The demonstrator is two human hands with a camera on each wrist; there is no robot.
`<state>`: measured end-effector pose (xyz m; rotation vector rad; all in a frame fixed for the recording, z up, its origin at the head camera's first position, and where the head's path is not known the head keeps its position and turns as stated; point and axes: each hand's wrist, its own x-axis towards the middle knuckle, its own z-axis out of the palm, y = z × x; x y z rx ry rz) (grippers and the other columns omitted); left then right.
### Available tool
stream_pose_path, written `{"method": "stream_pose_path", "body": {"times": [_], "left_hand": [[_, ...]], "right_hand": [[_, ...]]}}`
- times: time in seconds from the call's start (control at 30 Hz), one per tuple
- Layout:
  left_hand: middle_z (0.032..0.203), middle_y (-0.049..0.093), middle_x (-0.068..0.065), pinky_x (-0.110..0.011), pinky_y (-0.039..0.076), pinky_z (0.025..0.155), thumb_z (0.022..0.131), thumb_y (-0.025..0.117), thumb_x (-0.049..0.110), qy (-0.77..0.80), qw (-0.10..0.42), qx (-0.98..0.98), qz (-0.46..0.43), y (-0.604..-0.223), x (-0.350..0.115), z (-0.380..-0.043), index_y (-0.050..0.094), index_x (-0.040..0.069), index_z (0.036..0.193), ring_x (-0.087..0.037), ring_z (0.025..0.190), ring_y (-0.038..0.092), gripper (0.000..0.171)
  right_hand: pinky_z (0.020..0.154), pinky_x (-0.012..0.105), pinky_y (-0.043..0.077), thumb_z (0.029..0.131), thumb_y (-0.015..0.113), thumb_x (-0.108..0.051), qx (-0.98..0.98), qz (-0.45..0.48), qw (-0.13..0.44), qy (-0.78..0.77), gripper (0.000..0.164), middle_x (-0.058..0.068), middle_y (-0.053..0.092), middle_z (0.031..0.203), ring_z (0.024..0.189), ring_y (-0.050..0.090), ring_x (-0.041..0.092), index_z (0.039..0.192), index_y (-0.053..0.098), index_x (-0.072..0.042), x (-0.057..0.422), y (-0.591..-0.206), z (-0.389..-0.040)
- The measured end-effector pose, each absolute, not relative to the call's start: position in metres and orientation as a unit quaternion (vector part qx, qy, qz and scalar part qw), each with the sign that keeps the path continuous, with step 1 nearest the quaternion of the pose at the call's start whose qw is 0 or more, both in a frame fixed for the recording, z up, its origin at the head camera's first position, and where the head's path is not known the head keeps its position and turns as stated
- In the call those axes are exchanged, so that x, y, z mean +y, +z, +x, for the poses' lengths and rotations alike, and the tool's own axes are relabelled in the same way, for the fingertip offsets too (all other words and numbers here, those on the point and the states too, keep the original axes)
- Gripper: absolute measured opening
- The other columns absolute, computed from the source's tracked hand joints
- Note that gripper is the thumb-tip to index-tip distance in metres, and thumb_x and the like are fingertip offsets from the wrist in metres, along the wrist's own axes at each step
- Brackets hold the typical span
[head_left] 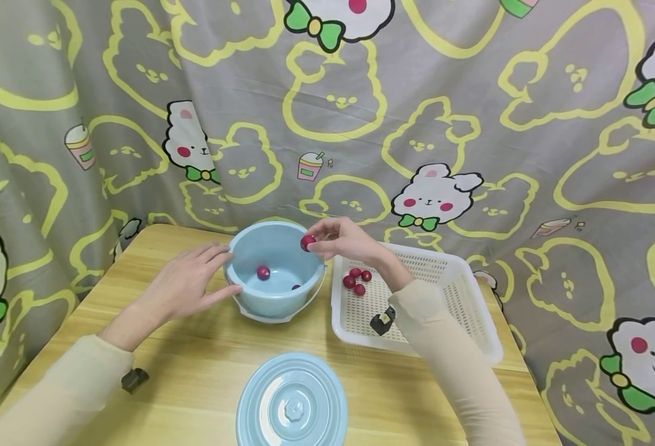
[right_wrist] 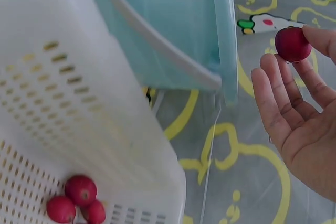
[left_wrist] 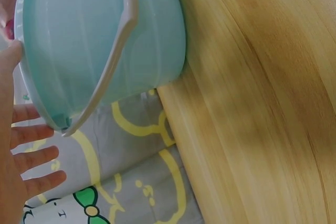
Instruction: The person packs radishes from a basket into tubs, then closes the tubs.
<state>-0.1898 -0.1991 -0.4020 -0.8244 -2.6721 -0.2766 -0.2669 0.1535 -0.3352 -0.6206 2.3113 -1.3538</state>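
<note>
A light-blue bucket (head_left: 274,303) with a pale handle stands on the table, two small dark-red round fruits (head_left: 263,272) visible inside it. Over its right rim, my right hand (head_left: 352,241) pinches another such fruit (right_wrist: 292,44) between thumb and fingertips. At the bucket's left rim is my left hand (head_left: 184,282), fingers spread and extended; in the left wrist view the thumb lies at the rim. To the right, a white perforated basket (head_left: 461,291) holds several more red fruits (head_left: 349,282), gathered in its far left part.
A round light-blue lid (head_left: 294,409) with a small knob lies on the wooden table (head_left: 193,378), in front of the bucket. Behind the table hangs a grey patterned curtain (head_left: 349,161). The basket stands close beside the bucket, under my right forearm.
</note>
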Motion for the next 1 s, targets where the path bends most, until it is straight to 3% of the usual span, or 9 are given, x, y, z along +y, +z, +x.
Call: {"method": "stream_pose_path", "body": {"times": [0.3, 0.4, 0.57, 0.63, 0.8, 0.87, 1.0], "left_hand": [[0.145, 0.064, -0.023, -0.068, 0.052, 0.108, 0.091, 0.075, 0.058, -0.098, 0.167, -0.938, -0.287, -0.403, -0.199, -0.190, 0.065, 0.003, 0.138, -0.047, 0.134, 0.061, 0.072], [0.145, 0.064, -0.022, -0.067, 0.052, 0.108, 0.092, 0.074, 0.059, -0.100, 0.164, -0.939, -0.285, -0.404, -0.199, -0.190, 0.065, 0.003, 0.138, -0.047, 0.134, 0.061, 0.072], [0.146, 0.064, -0.022, -0.067, 0.053, 0.107, 0.093, 0.072, 0.060, -0.103, 0.163, -0.939, -0.284, -0.405, -0.199, -0.191, 0.066, 0.004, 0.138, -0.046, 0.134, 0.062, 0.071], [0.146, 0.064, -0.022, -0.067, 0.053, 0.107, 0.093, 0.072, 0.060, -0.102, 0.163, -0.939, -0.284, -0.405, -0.199, -0.190, 0.066, 0.004, 0.138, -0.047, 0.133, 0.062, 0.072], [0.146, 0.064, -0.022, -0.067, 0.053, 0.107, 0.093, 0.072, 0.060, -0.100, 0.162, -0.940, -0.283, -0.404, -0.199, -0.190, 0.066, 0.004, 0.138, -0.046, 0.133, 0.062, 0.072], [0.146, 0.064, -0.022, -0.067, 0.053, 0.107, 0.093, 0.072, 0.060, -0.100, 0.161, -0.940, -0.282, -0.404, -0.199, -0.190, 0.066, 0.004, 0.138, -0.046, 0.134, 0.062, 0.072], [0.147, 0.063, -0.022, -0.067, 0.053, 0.107, 0.094, 0.071, 0.060, -0.100, 0.161, -0.941, -0.282, -0.403, -0.199, -0.190, 0.065, 0.004, 0.138, -0.047, 0.134, 0.061, 0.072]], "right_hand": [[0.090, 0.048, 0.066, 0.097, 0.076, -0.017, 0.813, -0.227, 0.211, -0.493, 0.030, 0.005, 0.074, 0.106, 0.098, 0.076, 0.036, 0.125, 0.072, -0.007, 0.124, -0.344, -0.266], [0.092, 0.052, 0.065, 0.097, 0.076, -0.015, 0.812, -0.228, 0.216, -0.492, 0.030, 0.005, 0.073, 0.106, 0.094, 0.077, 0.031, 0.125, 0.072, -0.007, 0.117, -0.347, -0.265], [0.087, 0.045, 0.067, 0.097, 0.076, -0.017, 0.816, -0.234, 0.220, -0.481, 0.029, 0.007, 0.073, 0.106, 0.088, 0.077, 0.019, 0.125, 0.072, -0.008, 0.108, -0.351, -0.265], [0.087, 0.044, 0.067, 0.097, 0.076, -0.017, 0.817, -0.235, 0.222, -0.478, 0.029, 0.007, 0.072, 0.105, 0.091, 0.077, 0.024, 0.125, 0.073, -0.008, 0.105, -0.354, -0.265], [0.093, 0.054, 0.065, 0.097, 0.077, -0.017, 0.818, -0.238, 0.225, -0.472, 0.030, 0.005, 0.071, 0.101, 0.103, 0.075, 0.042, 0.125, 0.073, -0.007, 0.101, -0.361, -0.266], [0.091, 0.051, 0.066, 0.097, 0.077, -0.017, 0.821, -0.241, 0.222, -0.467, 0.030, 0.005, 0.071, 0.100, 0.099, 0.075, 0.038, 0.125, 0.073, -0.007, 0.099, -0.362, -0.266], [0.081, 0.036, 0.067, 0.096, 0.078, -0.017, 0.832, -0.240, 0.214, -0.452, 0.029, 0.004, 0.070, 0.098, 0.086, 0.073, 0.019, 0.123, 0.074, -0.007, 0.095, -0.364, -0.266]]}}
